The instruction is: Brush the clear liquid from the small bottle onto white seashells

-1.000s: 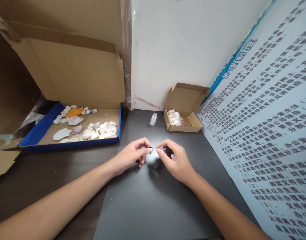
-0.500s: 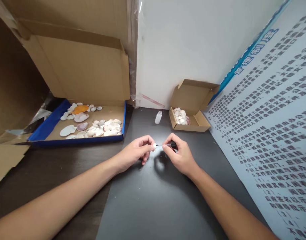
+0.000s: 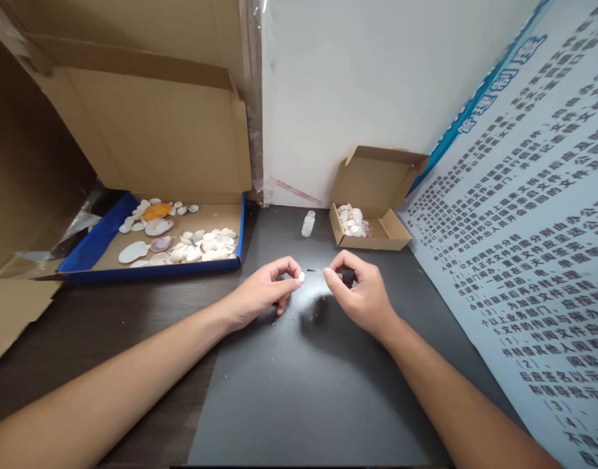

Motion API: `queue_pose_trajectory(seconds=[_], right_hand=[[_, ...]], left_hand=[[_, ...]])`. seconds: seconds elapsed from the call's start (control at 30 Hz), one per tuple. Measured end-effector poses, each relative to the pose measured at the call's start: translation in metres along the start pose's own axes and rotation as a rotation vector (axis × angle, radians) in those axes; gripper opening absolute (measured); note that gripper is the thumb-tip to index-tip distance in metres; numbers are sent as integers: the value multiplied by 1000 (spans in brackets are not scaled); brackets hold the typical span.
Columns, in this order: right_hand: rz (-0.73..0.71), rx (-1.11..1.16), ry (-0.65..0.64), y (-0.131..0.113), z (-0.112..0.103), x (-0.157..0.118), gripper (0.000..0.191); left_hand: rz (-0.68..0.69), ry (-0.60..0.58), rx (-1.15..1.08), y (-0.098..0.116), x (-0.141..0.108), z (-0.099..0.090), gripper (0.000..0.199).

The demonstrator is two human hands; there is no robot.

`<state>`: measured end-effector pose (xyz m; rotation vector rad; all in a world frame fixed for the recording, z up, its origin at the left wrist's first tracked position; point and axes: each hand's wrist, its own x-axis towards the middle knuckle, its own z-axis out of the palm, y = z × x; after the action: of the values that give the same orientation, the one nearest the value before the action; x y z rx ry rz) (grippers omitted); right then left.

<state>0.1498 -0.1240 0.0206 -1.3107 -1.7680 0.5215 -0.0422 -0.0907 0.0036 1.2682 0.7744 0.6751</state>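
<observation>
Between the thumb and forefinger of my left hand point(image 3: 272, 291) is a small white shell point(image 3: 301, 277). My right hand point(image 3: 360, 291) is closed on a black-capped brush point(image 3: 348, 277), whose thin stem points left toward the shell. A short gap separates the brush tip from the shell. Beyond both hands a small bottle point(image 3: 308, 224) with whitish contents stands uncapped on the dark grey mat point(image 3: 289, 391).
At the left, an open blue-edged box point(image 3: 157, 272) holds several white shells and an orange one point(image 3: 158, 211). A smaller open carton point(image 3: 377, 243) with shells stands at the back right. A printed sheet point(image 3: 538, 260) rises along the right side.
My right hand has moved right with the brush, away from the shell, and the brush tip has come off it. My left hand still pinches the shell. The view has shifted slightly.
</observation>
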Motion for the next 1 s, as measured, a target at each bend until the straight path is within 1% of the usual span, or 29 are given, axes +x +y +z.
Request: queue_pose_trajectory(seconds=[0.1, 0.2, 0.27, 0.4, 0.5, 0.57, 0.67, 0.73, 0.87, 0.9, 1.0], right_hand=[[-23, -17, -38, 0, 1, -1, 24], [22, -57, 12, 0, 2, -1, 29], [26, -44, 26, 0, 2, -1, 31], [3, -21, -46, 2, 3, -1, 31], [59, -40, 0, 5, 3, 1, 32], [70, -22, 22, 5, 3, 0, 32], [18, 16, -34, 4, 2, -1, 33], [9, -6, -55, 4, 3, -1, 32], [70, -70, 18, 4, 2, 1, 32], [64, -58, 16, 4, 2, 1, 32], [20, -21, -62, 2, 1, 0, 31]], left_hand=[[1, 0, 0, 1, 0, 0, 22], [-3, -9, 13, 0, 0, -1, 20], [-4, -17, 9, -1, 0, -1, 18], [-18, -25, -26, -2, 0, -2, 16], [-31, -17, -45, -1, 0, -2, 15], [-36, -9, -51, 0, 0, -1, 15], [-32, -2, -63, 1, -1, 0, 15], [-24, -5, -65, 1, -1, 0, 15], [-12, -16, -36, 0, -1, -1, 14], [-12, -15, -29, -1, -1, -1, 14], [-14, -15, -19, -2, 0, -2, 15]])
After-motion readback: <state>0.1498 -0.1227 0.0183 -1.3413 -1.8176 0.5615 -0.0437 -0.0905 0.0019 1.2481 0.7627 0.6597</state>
